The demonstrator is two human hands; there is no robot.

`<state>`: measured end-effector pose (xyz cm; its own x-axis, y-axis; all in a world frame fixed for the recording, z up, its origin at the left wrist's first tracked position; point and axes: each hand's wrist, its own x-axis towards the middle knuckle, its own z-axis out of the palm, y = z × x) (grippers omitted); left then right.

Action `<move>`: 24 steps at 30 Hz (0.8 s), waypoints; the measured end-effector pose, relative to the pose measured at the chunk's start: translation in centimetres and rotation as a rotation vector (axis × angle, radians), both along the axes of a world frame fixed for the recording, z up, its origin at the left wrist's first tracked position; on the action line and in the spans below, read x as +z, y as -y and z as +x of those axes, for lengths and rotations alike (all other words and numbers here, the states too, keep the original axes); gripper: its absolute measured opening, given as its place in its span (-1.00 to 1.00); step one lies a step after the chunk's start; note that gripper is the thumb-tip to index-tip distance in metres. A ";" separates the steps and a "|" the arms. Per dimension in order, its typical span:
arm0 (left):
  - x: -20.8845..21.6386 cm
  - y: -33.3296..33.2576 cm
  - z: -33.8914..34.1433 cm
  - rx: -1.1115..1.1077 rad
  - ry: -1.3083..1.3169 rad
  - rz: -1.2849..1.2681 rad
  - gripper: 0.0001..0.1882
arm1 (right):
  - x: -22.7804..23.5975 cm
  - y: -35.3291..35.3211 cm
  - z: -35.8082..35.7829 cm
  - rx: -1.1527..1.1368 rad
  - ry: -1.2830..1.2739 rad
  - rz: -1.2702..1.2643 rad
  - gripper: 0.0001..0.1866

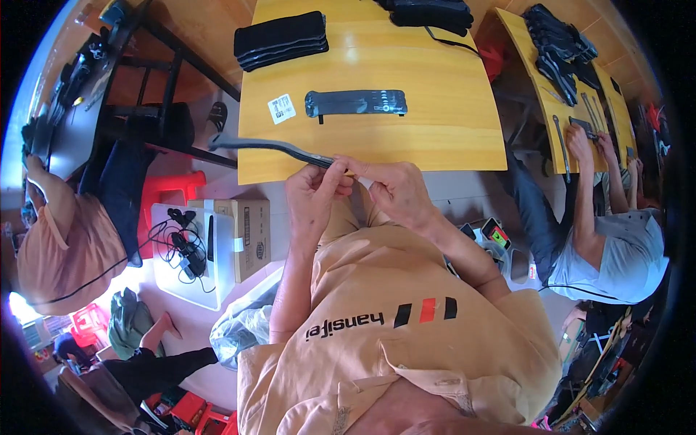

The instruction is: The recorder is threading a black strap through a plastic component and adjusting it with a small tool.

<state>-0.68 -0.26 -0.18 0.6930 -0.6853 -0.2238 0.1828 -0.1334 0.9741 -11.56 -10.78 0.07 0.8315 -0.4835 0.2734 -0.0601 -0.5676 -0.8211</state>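
At table edge (464, 156): left hand (312, 192) and right hand (395, 188) fingers pinching long dark strip (268, 147).

head-worn fisheye, looking steeply down, close over the yellow table (406, 109)

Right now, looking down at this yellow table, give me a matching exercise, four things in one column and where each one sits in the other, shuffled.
Things:
1. long dark strip
2. stack of black folded pieces
3. small white label
4. dark flat packet

Places:
A. far left part of the table
B. mid-table, right of the label
C. held between left hand and right hand, sticking out past the table's left edge
D. mid-table, left of the packet

Pairs: 1-C, 2-A, 3-D, 4-B
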 end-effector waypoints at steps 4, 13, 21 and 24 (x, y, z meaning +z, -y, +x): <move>-0.2 -0.2 -0.1 -0.034 -0.012 -0.012 -0.74 | -0.2 -0.2 0.1 -0.008 -0.023 0.017 -0.56; -0.1 -0.4 -0.2 -0.042 0.028 -0.108 -0.74 | -2.7 -0.2 0.2 0.175 0.130 0.774 -0.66; -0.3 0.1 -0.4 0.034 0.033 -0.142 -0.72 | -1.1 0.2 -0.3 0.246 0.020 1.159 -0.65; -0.3 0.0 -0.2 -0.001 0.072 -0.095 -0.72 | -1.8 -0.4 0.3 0.151 0.157 0.603 -0.64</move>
<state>-0.84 -0.28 -0.49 0.7040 -0.7020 -0.1078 0.1121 -0.0400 0.9929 -11.29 -10.38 -1.71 0.8749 -0.4708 0.1139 0.1314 0.0043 -0.9913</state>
